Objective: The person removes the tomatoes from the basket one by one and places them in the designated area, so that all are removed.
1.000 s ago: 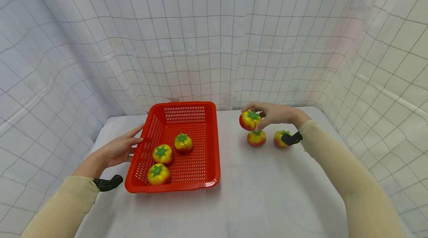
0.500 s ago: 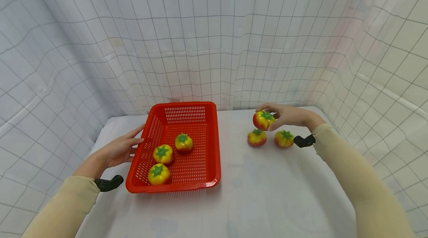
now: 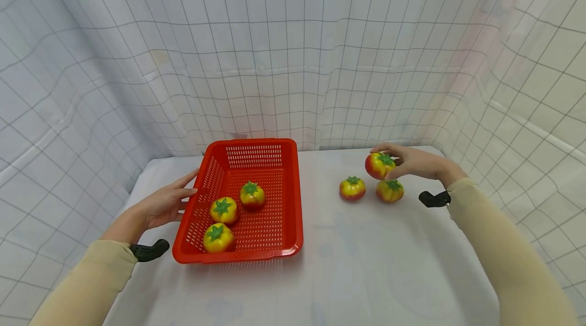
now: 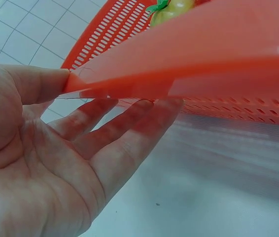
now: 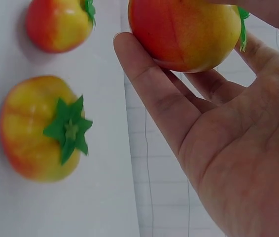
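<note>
Head view. The left hand, its fingers extended and spread, touches the near side of a red basket, which lies between the two hands. Inside the basket, just right of the left hand, sit three fruits: a top fruit, a middle fruit and a bottom fruit, the last nearer the person than the hand. The right hand grasps a held fruit, red and yellow with a green calyx, between thumb and fingers. Two more lie on the worktop: a left fruit, to the left of the right hand, and a right fruit, just on the person's side of its fingertips. A gridded curtain stands beyond both hands.

Left wrist view. The thumb touches the rim of the basket, and the straight fingers reach beneath it toward the outer wall.

Right wrist view. The held fruit rests in the curved fingers; the other two lie on the worktop beyond the fingertips, one partly cut off by the frame.
</note>
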Tool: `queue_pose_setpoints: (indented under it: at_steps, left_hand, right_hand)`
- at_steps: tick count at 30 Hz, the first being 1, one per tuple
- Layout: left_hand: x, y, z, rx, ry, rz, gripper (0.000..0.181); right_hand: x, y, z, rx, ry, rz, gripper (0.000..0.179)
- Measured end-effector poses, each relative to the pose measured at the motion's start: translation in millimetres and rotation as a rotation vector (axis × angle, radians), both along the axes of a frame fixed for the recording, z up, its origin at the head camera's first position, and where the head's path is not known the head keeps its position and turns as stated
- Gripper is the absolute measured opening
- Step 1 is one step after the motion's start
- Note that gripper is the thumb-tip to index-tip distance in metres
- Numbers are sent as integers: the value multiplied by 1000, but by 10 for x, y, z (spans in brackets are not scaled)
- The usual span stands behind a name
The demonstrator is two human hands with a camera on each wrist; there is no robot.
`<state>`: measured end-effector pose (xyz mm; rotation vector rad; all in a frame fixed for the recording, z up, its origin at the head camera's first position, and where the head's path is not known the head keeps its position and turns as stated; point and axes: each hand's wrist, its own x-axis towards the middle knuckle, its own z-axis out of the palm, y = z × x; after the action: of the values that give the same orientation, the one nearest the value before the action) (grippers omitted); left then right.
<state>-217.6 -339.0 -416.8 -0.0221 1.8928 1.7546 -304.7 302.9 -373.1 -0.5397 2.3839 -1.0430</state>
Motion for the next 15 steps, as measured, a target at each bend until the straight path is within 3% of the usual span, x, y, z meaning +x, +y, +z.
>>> queue_pose_setpoints:
  at_steps: [7, 15]
  left_hand:
    - [-1, -7, 4, 18, -7, -4, 73]
    - [-9, -14, 0, 17, -9, -9, 74]
  right_hand:
    - [45, 189, -40, -6, 19, -29, 67]
    - [87, 334, -81, -47, -25, -70, 72]
